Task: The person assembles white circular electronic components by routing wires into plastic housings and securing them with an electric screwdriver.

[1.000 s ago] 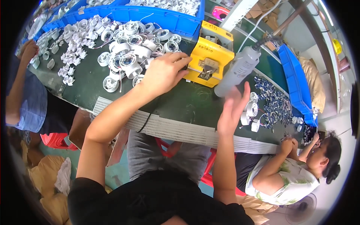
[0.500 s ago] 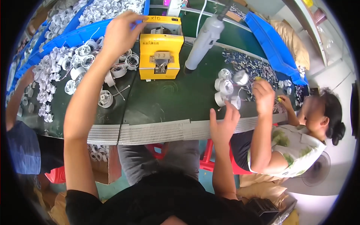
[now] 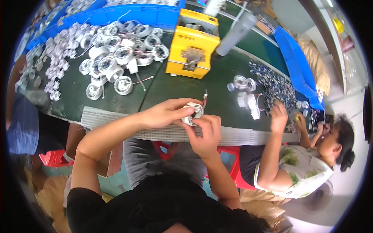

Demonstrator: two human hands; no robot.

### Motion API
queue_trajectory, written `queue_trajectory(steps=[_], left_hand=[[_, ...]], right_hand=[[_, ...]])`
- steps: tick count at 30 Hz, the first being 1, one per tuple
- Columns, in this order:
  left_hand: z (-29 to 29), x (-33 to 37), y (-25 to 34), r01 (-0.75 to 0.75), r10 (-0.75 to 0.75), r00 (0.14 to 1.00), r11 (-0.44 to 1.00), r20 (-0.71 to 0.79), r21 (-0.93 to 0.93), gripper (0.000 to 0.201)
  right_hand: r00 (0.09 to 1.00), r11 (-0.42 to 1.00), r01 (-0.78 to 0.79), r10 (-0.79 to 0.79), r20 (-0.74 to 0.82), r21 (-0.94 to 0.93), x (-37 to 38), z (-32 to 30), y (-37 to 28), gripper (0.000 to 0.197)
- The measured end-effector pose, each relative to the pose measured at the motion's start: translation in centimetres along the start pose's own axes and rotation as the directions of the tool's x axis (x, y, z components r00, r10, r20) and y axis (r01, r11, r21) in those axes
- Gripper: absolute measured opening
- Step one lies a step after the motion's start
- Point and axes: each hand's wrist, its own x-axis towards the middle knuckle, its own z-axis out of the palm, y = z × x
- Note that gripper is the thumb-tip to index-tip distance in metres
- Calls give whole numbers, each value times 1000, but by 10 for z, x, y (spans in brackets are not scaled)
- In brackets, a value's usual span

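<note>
Over the table's front edge, a white round plastic housing with thin wires sticking up is held between my two hands. My left hand grips its left side, thumb on the rim. The fingers of my right hand close on its lower right side and hide part of it. Beyond my hands stands a yellow machine with a metal fixture on its front. Left of the machine lies a pile of similar white housings with wires. A few more white housings sit to the right.
A grey cylindrical power tool hangs right of the machine. Small dark parts are heaped before a blue bin. At the right a co-worker's hand reaches over the table; another person's arm is at far left. Ribbed pale strips line the front edge.
My left hand has come down from the yellow machine's top, and my right hand has moved left from the right-hand housings. Both now hold a white housing. The view has shifted.
</note>
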Motion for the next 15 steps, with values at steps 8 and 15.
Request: queue_trajectory(steps=[8, 15], left_hand=[[-39, 4, 19, -398, 529, 840, 451, 121, 799, 47], [-49, 3, 3, -397, 639, 755, 271, 144, 877, 45]], right_hand=[[973, 941, -207, 169, 158, 269, 78, -6, 36, 26], [607, 495, -774, 405, 684, 394, 60, 22, 43, 19]])
